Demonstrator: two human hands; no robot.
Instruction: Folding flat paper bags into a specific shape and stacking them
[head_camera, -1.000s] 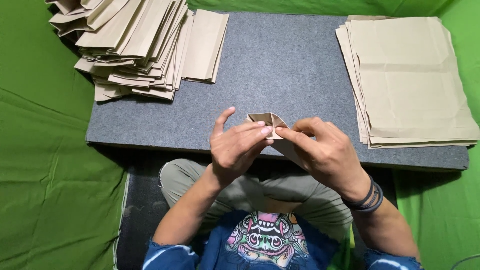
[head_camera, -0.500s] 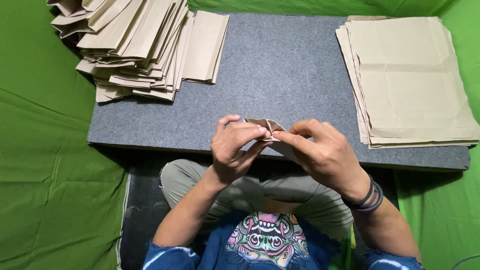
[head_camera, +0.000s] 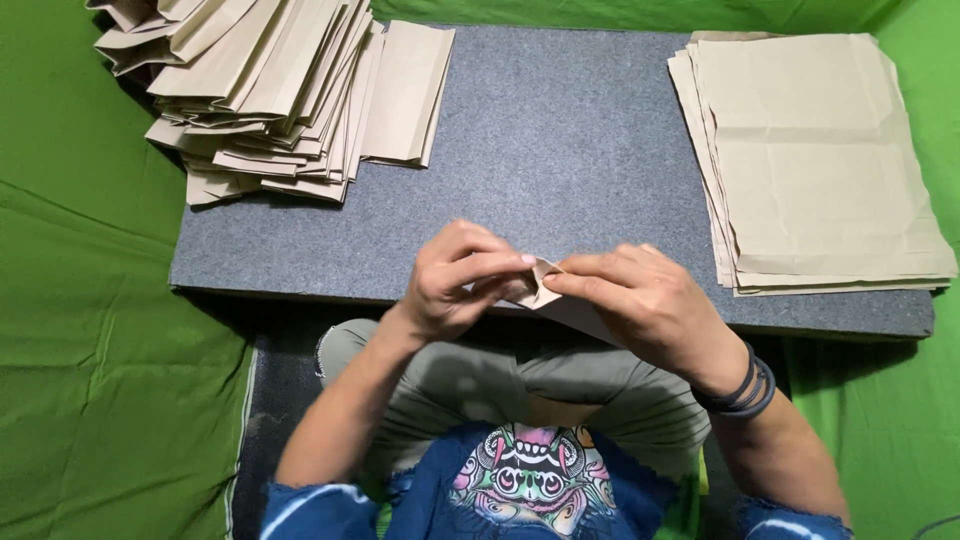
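A small folded piece of tan paper (head_camera: 540, 290) is held in the middle of the frame, just above the near edge of the grey counter (head_camera: 560, 140). It is pinched from both sides: the left hand (head_camera: 455, 280) is closed on its left part, with the thumb and forefinger pressed together over a fold, and the right hand (head_camera: 640, 300) grips its right part between fingertips drawn together, while a longer flap of the same paper is seen running down beneath the right palm. How much of the piece is hidden under the right hand cannot be told.

The paper is judged to be light and thin, limp over any wide span yet stiffer where it has been doubled over. It would crease readily and could tear if pulled hard, so it is best taken along a folded edge or at a corner, with a light pinch rather than a squeeze. It does not look slippery.

At the upper left of the frame a loose heap of folded paper pieces (head_camera: 270, 90) is spread on the counter, overlapping one another. At the upper right a neat stack of flat sheets (head_camera: 820, 160) lies well apart from the hands. Green cloth (head_camera: 90, 330) surrounds the counter.
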